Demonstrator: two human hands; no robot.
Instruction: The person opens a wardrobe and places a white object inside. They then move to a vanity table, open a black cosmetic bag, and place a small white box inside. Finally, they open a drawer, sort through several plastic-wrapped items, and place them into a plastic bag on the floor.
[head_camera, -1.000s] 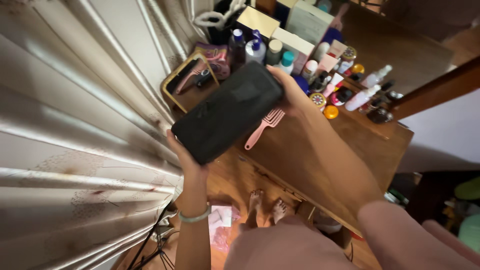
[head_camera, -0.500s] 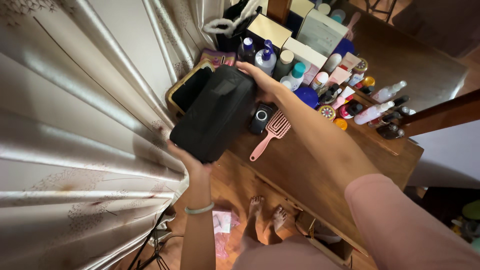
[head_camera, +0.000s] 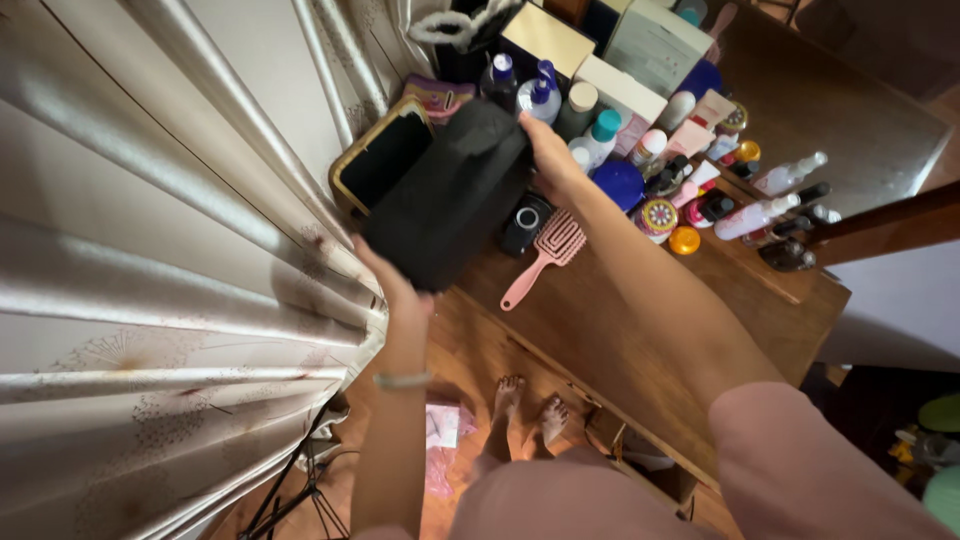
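Observation:
I hold a long black zip case (head_camera: 450, 195) with both hands over the left end of a wooden dressing table (head_camera: 640, 330). My left hand (head_camera: 395, 285) grips its near end, a pale bangle on that wrist. My right hand (head_camera: 550, 160) grips its far end, close to the bottles. Under the case lie a gold-framed mirror (head_camera: 380, 155), a small black device with a round ring (head_camera: 525, 222) and a pink hairbrush (head_camera: 545, 250).
Several bottles, jars and boxes (head_camera: 640, 130) crowd the back of the table. A shiny cream curtain (head_camera: 170, 250) hangs on the left. My bare feet (head_camera: 525, 405) stand on the wooden floor by pink wrapping (head_camera: 440, 440) and a black stand.
The case has moved away from me toward the table's back left corner and tilted, its far end higher. Both hands went with it.

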